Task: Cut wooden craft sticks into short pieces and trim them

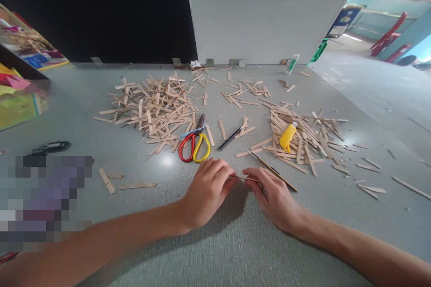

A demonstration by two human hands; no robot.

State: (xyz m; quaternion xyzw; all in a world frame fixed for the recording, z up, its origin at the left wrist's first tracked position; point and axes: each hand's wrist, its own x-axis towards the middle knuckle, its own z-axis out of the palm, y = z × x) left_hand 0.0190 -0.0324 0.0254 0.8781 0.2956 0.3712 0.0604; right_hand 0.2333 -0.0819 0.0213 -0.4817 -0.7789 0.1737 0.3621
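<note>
Head view, lower centre of the frame: my left grip (208, 193) and right grip (273, 198) meet just above the desk (215, 251). Each is pinched narrow on one end of a thin wooden sliver (240, 178) that spans the small gap between them. A longer stick (261, 161) lies slantwise by the right fingers; whether they touch it I cannot tell.

To my judgement, this hold goes well if both pinches are even and close to the ends, with the sliver level and the wrists low to the desk. So slight a piece would likely snap under a twist.

Just above the hands, at mid-frame, lie red-and-yellow scissors (195, 145) and a black pen-like tool (230, 139). To their right, a yellow cutter (288, 136) rests atop a heap of sticks (303, 143). A larger heap (151, 107) spreads at centre left, and black scissors (50, 147) sit near the left edge.

Farthest off, along the top of the frame, a white panel (266, 13) stands at the desk's back edge, with a green-capped bottle (292, 63) beside it.
</note>
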